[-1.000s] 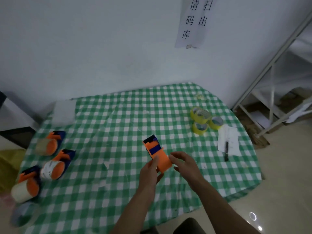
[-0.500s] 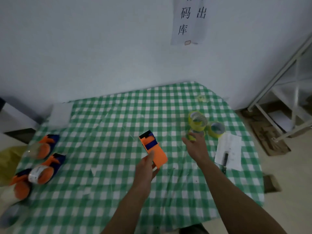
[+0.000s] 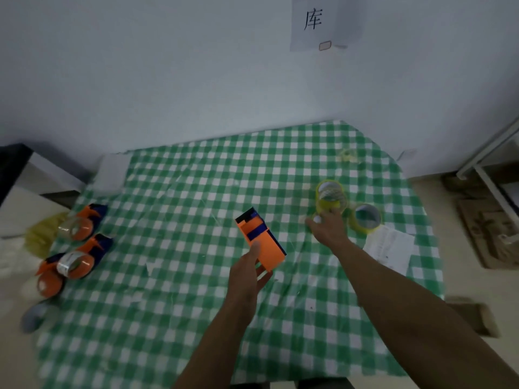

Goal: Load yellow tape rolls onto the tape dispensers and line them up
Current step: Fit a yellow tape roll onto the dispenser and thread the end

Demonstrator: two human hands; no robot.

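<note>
Right now the left hand (image 3: 247, 279) holds an orange tape dispenser (image 3: 259, 242) above the middle of the green checked tablecloth (image 3: 196, 192), thumb on its face and fingers curled beneath. Its long axis runs from near right to far left, the black and blue end pointing away. The right hand (image 3: 330, 228) reaches to the far right, fingers closing on the nearer of the yellow tape rolls (image 3: 330, 196); whether it grips firmly is unclear. Three loaded dispensers (image 3: 80, 261) lie at the left edge.
</note>
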